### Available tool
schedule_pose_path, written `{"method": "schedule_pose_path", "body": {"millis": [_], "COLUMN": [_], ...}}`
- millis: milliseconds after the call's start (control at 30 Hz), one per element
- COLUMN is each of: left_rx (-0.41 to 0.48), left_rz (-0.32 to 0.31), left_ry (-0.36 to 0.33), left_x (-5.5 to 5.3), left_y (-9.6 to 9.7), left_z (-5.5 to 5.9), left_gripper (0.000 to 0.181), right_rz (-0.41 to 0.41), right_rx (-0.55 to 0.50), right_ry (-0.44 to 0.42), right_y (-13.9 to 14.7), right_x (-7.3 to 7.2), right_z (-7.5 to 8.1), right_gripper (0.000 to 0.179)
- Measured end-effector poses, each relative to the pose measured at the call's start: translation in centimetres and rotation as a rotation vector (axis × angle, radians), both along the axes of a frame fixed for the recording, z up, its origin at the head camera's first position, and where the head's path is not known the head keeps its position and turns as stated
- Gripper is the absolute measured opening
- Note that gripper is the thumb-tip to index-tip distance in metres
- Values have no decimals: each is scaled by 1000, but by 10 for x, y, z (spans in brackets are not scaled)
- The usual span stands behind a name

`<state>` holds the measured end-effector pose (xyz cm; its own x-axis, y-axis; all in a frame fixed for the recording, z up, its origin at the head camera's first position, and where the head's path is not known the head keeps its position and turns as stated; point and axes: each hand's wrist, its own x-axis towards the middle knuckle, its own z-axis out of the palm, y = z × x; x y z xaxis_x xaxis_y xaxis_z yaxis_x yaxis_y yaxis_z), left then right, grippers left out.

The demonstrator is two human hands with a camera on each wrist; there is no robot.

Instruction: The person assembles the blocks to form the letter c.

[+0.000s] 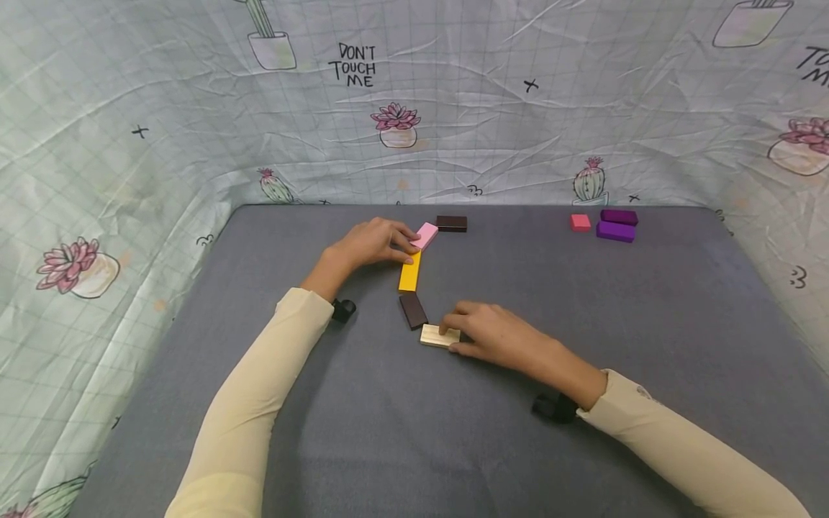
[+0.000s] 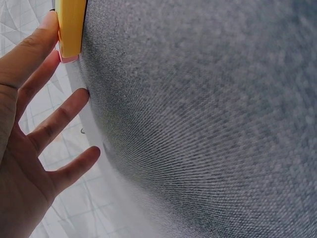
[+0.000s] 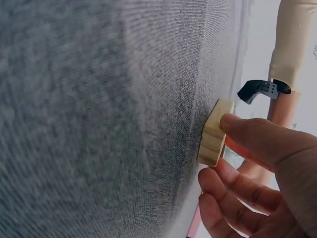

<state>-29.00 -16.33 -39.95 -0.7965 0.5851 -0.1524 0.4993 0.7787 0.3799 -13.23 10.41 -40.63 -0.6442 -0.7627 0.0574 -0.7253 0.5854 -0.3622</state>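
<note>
Two blocks are in hand: right hand (image 1: 501, 338) pinches the pale block (image 1: 439, 336) by its end, beside a brown block (image 1: 412, 310). Left hand (image 1: 372, 242), fingers straight, touches the pink block (image 1: 425, 235) above the yellow block (image 1: 409, 272), mid-worktop (image 1: 583, 324). Judged light, rigid, smooth; best held across long sides.

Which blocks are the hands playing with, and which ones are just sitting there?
In use:
- pale wooden block, pinched by the right hand
- pink block, touched by the left hand
- yellow block and dark brown block, in the same line

Lying about:
- second brown block
- red block
- two purple blocks
</note>
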Motion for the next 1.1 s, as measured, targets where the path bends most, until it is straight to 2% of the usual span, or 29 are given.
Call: {"method": "schedule_pose_path", "body": {"millis": [633, 933, 1100], "left_rx": [6, 9, 5], "left_rz": [-11, -15, -14], "left_ry": [6, 7, 10], "left_x": [0, 0, 0], "left_y": [-1, -1, -1], "left_z": [1, 1, 0], "left_gripper": [32, 32, 33], "right_rz": [-52, -18, 49], "right_rx": [26, 5, 14], "right_ry": [33, 93, 115], "right_y": [2, 2, -6], "right_x": [-2, -2, -6], "right_z": [0, 0, 0], "right_gripper": [22, 26, 37]}}
